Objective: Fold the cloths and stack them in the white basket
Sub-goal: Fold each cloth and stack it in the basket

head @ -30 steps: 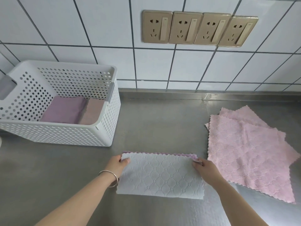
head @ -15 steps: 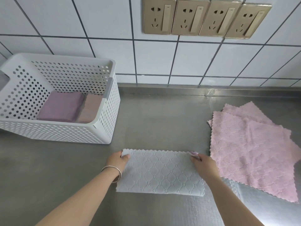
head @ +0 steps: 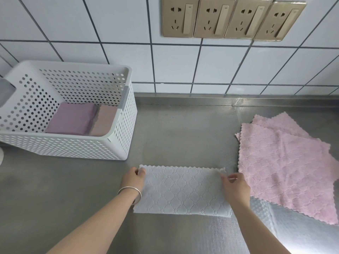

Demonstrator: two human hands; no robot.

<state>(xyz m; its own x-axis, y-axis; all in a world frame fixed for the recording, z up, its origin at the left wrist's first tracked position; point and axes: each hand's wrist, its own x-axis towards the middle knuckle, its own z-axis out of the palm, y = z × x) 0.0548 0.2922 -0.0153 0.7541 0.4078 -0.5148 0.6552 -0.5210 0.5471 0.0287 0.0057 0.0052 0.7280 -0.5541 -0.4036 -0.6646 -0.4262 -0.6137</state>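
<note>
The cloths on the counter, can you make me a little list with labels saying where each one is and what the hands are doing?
white cloth: folded in half, flat on the steel counter
left hand: pinches its far left corner
right hand: pinches its far right corner
pink cloths: unfolded, overlapping, right of the white cloth
white basket: back left on the counter
purple cloth: folded, inside the basket
dusty pink cloth: folded, beside the purple one

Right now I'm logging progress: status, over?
Left hand and right hand pinch half-folded pale grey cloth's far corners. White perforated basket holds two. Path clear.
</note>
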